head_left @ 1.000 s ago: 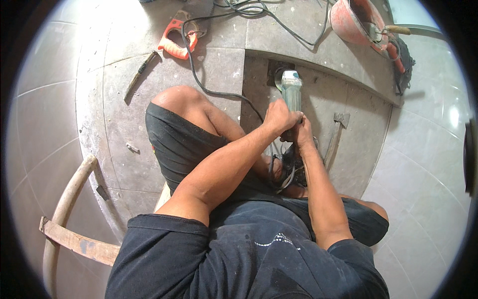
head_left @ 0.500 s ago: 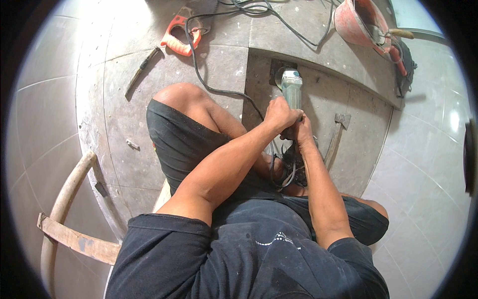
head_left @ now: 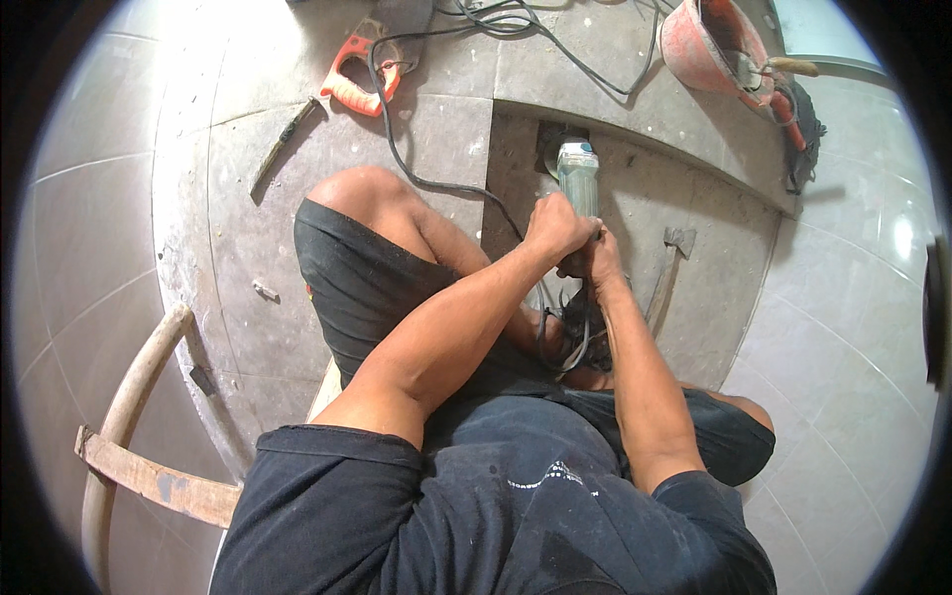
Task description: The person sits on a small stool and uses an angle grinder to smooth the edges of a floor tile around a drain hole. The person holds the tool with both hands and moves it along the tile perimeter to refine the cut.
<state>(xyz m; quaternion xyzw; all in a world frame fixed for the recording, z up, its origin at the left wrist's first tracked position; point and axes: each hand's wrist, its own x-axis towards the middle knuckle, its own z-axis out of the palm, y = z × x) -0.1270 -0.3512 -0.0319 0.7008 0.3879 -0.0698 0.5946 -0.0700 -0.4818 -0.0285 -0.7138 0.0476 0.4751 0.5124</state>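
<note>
My left grip and right grip both wrap around the grinder, which points away from me over the floor recess, at a dark square; a saw lies left.

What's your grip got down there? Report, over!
Left grip, right grip: both on grinder. Grinder head at dark square patch. Closest clutter: cord at left, hatchet at right.
</note>
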